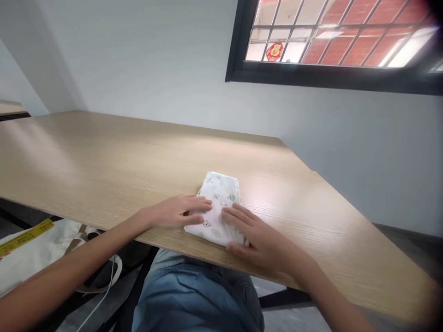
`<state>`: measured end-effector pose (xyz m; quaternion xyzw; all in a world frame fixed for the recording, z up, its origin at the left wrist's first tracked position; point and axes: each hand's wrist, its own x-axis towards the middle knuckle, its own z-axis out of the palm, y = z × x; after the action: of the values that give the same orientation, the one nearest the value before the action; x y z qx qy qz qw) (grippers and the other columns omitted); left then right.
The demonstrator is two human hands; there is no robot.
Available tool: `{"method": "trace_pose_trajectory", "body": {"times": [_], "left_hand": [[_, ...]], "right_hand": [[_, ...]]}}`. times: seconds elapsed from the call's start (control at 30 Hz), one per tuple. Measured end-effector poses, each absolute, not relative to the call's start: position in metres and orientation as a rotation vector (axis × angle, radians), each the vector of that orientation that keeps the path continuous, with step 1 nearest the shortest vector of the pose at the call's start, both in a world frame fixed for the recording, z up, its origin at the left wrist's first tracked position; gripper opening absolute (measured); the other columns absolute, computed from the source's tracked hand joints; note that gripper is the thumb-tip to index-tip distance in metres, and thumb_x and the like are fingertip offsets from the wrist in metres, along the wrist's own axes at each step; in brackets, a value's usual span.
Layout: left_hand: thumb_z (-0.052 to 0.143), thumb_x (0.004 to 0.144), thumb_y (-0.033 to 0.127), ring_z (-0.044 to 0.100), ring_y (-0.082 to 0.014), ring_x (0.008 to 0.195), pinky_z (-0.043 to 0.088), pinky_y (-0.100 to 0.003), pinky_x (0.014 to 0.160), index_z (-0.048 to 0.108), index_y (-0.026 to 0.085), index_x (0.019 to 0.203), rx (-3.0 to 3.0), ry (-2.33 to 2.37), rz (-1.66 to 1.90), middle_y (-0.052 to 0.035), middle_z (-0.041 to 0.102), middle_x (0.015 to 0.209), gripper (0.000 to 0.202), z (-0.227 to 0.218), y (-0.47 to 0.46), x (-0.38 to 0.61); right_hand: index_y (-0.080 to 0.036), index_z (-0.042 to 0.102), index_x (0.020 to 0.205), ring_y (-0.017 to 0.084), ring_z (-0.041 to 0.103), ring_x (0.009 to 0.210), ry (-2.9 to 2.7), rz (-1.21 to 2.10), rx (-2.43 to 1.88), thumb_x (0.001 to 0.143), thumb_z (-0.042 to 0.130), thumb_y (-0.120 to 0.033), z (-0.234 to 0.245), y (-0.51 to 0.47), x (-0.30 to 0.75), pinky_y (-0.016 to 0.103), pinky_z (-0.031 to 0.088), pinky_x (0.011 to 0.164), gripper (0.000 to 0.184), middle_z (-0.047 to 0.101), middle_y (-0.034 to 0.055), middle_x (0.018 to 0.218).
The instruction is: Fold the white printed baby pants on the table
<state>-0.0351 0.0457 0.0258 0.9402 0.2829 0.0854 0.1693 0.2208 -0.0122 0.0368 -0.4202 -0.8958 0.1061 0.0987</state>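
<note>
A folded white cloth [218,189] with small green leaf and animal-face prints lies flat near the front edge of the wooden table [114,157]. On its left side rests my left hand [182,211], fingers stretched out across the fabric. My right hand [247,230] lies on the cloth's right side, its fingers extended over the print and the thumb near the lower edge. Both palms face down, and neither hand grips the fabric. Part of the cloth is covered by my fingers.
Behind the table stands a pale wall [155,60] with a dark-framed barred window [311,69] at the upper right. Below the table on the left are a white bag [44,249] with a yellow strip and a white cable [104,295].
</note>
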Motion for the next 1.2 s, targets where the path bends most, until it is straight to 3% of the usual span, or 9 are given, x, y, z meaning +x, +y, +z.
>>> {"method": "trace_pose_trajectory", "body": {"times": [0.1,0.2,0.33,0.4,0.5,0.67,0.83,1.0,1.2], "left_hand": [[0.053,0.073,0.062,0.018,-0.0233,0.134,0.015,-0.039,0.109,0.024,0.028,0.139,2.580,0.779,0.197,-0.0005,0.023,0.145,0.079,0.020,0.020,-0.041],[0.065,0.061,0.061,0.017,-0.0249,0.134,0.005,-0.041,0.111,0.016,0.027,0.140,2.569,0.758,0.244,-0.0021,0.018,0.147,0.099,0.014,-0.010,-0.043],[0.055,0.080,0.042,0.036,-0.0203,0.126,0.014,-0.039,0.109,0.040,0.033,0.131,2.399,0.820,0.354,0.0005,0.042,0.136,0.053,0.012,-0.042,-0.043],[0.046,0.087,0.037,0.049,-0.0186,0.110,0.029,-0.035,0.099,0.059,0.030,0.112,2.237,0.904,0.454,0.0000,0.060,0.116,0.029,0.013,-0.047,-0.039],[0.038,0.088,0.046,0.054,-0.0170,0.080,0.041,-0.026,0.072,0.064,0.020,0.081,1.948,1.166,0.722,-0.0015,0.063,0.080,0.038,0.012,-0.042,-0.025],[0.031,0.088,0.049,0.052,-0.0151,0.067,0.036,-0.022,0.055,0.055,0.018,0.083,1.627,1.380,1.041,0.0005,0.057,0.072,0.040,0.003,-0.023,0.007],[0.032,0.088,0.041,0.049,-0.0161,0.056,0.032,-0.025,0.052,0.047,0.019,0.070,1.708,1.791,0.975,0.0013,0.049,0.058,0.032,0.002,-0.013,0.021],[0.039,0.087,0.037,0.058,-0.0221,0.078,0.043,-0.032,0.064,0.047,0.015,0.106,1.646,1.869,1.033,-0.0072,0.060,0.086,0.030,0.001,-0.016,0.022],[0.037,0.089,0.032,0.036,-0.0295,0.122,0.032,-0.049,0.097,0.042,0.018,0.127,2.137,1.911,1.111,-0.0127,0.039,0.134,0.040,0.006,-0.016,0.036]], "right_hand": [[-0.013,0.032,0.137,0.030,0.019,0.131,-2.717,0.385,-1.209,0.068,0.067,-0.048,0.025,-0.024,0.224,0.046,0.030,0.104,0.085,0.027,0.0123,0.142],[-0.014,0.029,0.138,0.027,0.016,0.132,-2.696,0.361,-1.064,0.069,0.065,-0.024,0.012,-0.044,0.234,0.043,0.028,0.106,0.078,0.028,0.0103,0.142],[-0.023,0.040,0.131,0.019,0.039,0.123,-2.506,0.355,-1.029,0.072,0.039,-0.001,-0.002,-0.071,0.247,0.033,0.040,0.098,0.063,0.044,0.0056,0.132],[-0.025,0.051,0.119,0.018,0.057,0.103,-2.316,0.425,-1.142,0.076,0.040,-0.007,-0.004,-0.077,0.245,0.027,0.051,0.081,0.048,0.058,0.0046,0.117],[-0.022,0.057,0.100,0.018,0.063,0.077,-1.974,0.503,-1.304,0.084,0.046,-0.027,0.002,-0.075,0.230,0.023,0.052,0.059,0.020,0.066,0.0030,0.088],[-0.021,0.049,0.083,0.018,0.056,0.059,-1.723,0.475,-1.500,0.091,0.034,-0.045,0.020,-0.050,0.196,0.026,0.043,0.049,0.029,0.057,0.0006,0.064],[-0.023,0.042,0.081,0.020,0.052,0.055,-1.656,0.345,-1.829,0.093,0.019,-0.045,0.024,-0.026,0.182,0.029,0.037,0.050,0.035,0.053,0.0007,0.060],[-0.016,0.044,0.108,0.024,0.056,0.069,-1.563,0.336,-1.940,0.091,0.026,-0.043,0.015,-0.021,0.182,0.034,0.043,0.058,0.036,0.058,0.0081,0.078],[-0.009,0.048,0.119,0.033,0.042,0.111,-1.666,-0.209,-1.663,0.091,0.028,-0.030,0.008,-0.028,0.167,0.051,0.038,0.086,0.040,0.043,0.0214,0.121]]}}
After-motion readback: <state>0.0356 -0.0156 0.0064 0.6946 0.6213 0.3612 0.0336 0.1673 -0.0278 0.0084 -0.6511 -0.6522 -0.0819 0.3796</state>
